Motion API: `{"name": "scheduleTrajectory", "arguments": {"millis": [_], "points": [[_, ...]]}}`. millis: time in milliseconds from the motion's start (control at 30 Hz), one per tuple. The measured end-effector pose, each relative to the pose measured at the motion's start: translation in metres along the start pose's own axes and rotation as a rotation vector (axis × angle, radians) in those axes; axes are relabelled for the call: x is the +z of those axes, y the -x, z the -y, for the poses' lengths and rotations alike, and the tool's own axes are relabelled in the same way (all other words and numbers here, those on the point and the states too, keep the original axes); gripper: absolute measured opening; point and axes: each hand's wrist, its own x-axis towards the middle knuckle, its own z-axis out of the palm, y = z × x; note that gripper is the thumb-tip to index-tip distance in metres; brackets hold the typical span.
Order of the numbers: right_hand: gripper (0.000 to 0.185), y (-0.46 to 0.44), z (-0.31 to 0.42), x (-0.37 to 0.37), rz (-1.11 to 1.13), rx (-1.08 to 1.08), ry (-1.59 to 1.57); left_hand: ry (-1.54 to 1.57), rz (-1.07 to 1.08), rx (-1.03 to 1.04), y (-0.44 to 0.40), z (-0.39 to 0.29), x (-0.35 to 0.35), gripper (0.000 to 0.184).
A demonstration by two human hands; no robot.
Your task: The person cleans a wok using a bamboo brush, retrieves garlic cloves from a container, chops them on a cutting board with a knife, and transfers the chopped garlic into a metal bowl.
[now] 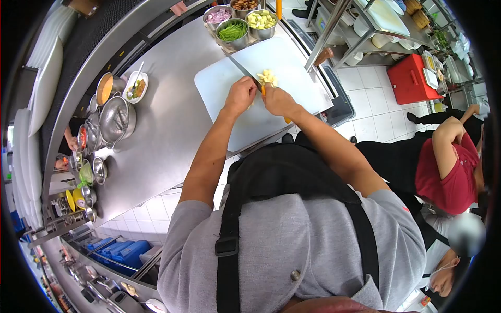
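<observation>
My right hand (280, 100) is wrapped round the orange handle of a kitchen knife (241, 64), whose blade points away to the upper left over the white cutting board (216, 86). Close beside the blade, my left hand (241, 95) is closed with its fingers curled; whatever it pinches is hidden. A small heap of chopped pale yellow pieces (267, 77) lies on the board just beyond my right hand. Past the board's far edge stand metal containers of sliced purple onion (218, 15), cut green vegetable (233, 31), pale yellow-green chunks (261, 20) and brown pieces (244, 4).
On the steel table (167, 104) to the left stand a large metal pot (117, 121), a pot of orange liquid (105, 88), a white dish of food (136, 87) and several bowls. A red cooler (412, 81) sits on the tiled floor at right. Other people stand on the right.
</observation>
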Motion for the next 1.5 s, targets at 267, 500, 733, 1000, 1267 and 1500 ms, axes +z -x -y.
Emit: {"name": "scheduleTrajectory", "arguments": {"millis": [267,500,733,1000,1267,1500], "points": [[0.038,0.024,0.005,-0.048,0.065,-0.037,-0.059,-0.124,-0.068,-0.156,0.013,-0.004,-0.065,0.018],[0.037,0.032,-0.019,-0.015,0.105,0.033,-0.131,0.003,0.184,-0.273,0.041,-0.004,-0.054,0.016],[0.035,0.033,-0.022,-0.029,0.079,0.022,-0.040,-0.004,0.054,-0.184,0.006,-0.002,-0.013,0.008],[0.035,0.030,-0.011,-0.034,0.075,-0.075,0.071,-0.068,0.112,-0.059,-0.011,0.001,-0.011,0.004],[0.034,0.025,-0.006,-0.043,0.083,-0.087,0.055,0.006,0.117,-0.088,-0.011,-0.003,-0.015,0.001],[0.037,0.020,-0.001,-0.035,0.133,-0.056,0.046,0.014,0.114,-0.095,-0.008,-0.003,-0.016,0.002]]}}
